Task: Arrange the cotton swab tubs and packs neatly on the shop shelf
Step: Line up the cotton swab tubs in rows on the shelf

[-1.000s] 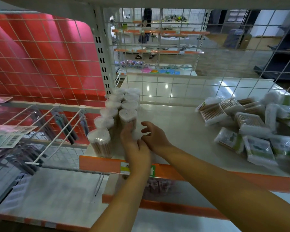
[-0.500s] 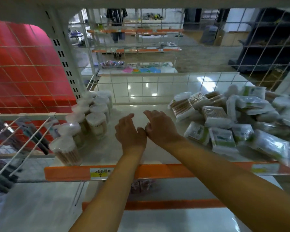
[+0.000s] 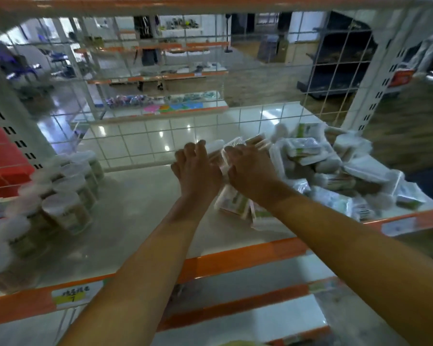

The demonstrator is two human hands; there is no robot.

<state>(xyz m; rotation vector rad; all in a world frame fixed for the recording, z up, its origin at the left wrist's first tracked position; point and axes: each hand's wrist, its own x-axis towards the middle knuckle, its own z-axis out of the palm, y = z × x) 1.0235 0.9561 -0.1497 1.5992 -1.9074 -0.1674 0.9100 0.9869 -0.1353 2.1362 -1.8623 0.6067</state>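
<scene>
Round clear cotton swab tubs (image 3: 68, 196) with white lids stand in two rows at the left end of the white shelf (image 3: 135, 208). A loose heap of cotton swab packs (image 3: 335, 171) fills the shelf's right end. My left hand (image 3: 196, 168) and my right hand (image 3: 250, 171) are side by side at the heap's left edge, fingers curled over a clear swab pack (image 3: 216, 156) between them. Blur hides whether either hand grips it. Another green-and-white pack (image 3: 233, 201) lies under my right wrist.
A white wire grid (image 3: 160, 136) backs the shelf, with slotted uprights at both ends. The shelf's orange front rail (image 3: 235, 263) carries a yellow price label (image 3: 73, 295). A lower shelf (image 3: 235, 320) sits beneath. A red panel (image 3: 0, 158) is at the far left.
Both hands have moved right and further in, from the tubs across the bare middle of the shelf to the heap of packs. The view has swung right with them.
</scene>
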